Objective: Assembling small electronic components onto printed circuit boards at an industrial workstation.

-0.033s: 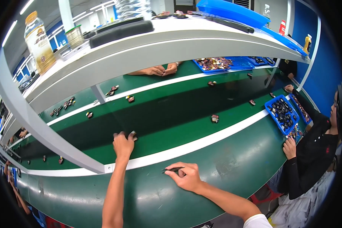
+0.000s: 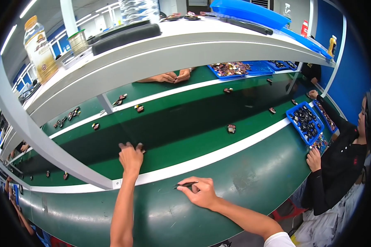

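While the left hand [image 2: 130, 157] stretches forward onto the dark green belt [image 2: 185, 127], its fingers curl down over a small dark part [image 2: 141, 147] right at the fingertips, so it looks like it's gripping or pinning that piece, though I can't tell if it's actually lifted. Back on the near worktop [image 2: 218, 185], the right hand [image 2: 202, 192] pinches a thin black tweezer-like tool [image 2: 184, 185], held low and flat, probably so it stays ready. More small parts like one [image 2: 231, 129] sit farther out, beyond and right of the left hand. A co-worker's hand [image 2: 314, 159] rests by a blue tray [image 2: 304, 120], far right.
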{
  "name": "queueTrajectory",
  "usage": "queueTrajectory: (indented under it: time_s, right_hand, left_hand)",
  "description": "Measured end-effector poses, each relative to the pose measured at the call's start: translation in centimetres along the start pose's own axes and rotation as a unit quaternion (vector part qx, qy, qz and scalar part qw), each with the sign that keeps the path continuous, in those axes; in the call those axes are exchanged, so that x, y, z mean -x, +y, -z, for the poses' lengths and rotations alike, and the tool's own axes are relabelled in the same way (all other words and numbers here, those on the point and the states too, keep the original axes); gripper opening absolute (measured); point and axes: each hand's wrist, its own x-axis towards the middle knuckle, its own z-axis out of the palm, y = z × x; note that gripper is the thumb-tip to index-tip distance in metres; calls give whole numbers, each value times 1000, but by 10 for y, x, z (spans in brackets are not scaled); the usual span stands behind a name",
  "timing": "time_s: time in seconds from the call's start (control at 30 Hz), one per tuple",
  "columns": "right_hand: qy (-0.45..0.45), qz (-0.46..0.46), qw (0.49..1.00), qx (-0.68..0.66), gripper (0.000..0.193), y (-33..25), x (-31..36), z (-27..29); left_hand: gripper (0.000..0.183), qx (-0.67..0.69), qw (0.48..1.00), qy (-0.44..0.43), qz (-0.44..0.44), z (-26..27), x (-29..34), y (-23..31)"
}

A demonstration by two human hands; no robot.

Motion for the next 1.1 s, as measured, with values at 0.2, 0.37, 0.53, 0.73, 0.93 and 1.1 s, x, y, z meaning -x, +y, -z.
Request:
queueTrajectory:
  time_s: [0.2, 0.37, 0.53, 0.73, 0.93, 1.1]
  right_hand:
    - [-12, 13, 1000, 8, 14, -3, -3, 1]
    - [-21, -8, 1000, 7, 16, 2, 2, 3]
    - [-16, -4, 1000, 13, 21, 8, 2, 5]
    - [-30, -11, 999, 21, 23, 13, 6, 7]
    - [-28, -2, 999, 21, 23, 12, 3, 9]
    - [-13, -37, 999, -7, 16, 6, 0, 7]
  left_hand:
    - [17, 131, 963, -128, -200, -15, -52, 86]
    - [27, 310, 860, -267, -305, -53, -45, 224]
    - [12, 220, 857, -321, -339, -90, -16, 301]
    - [11, 146, 859, -308, -382, -108, -9, 310]
    - [14, 205, 871, -366, -257, -102, -11, 298]
    - [14, 386, 803, -439, -118, -79, -23, 244]
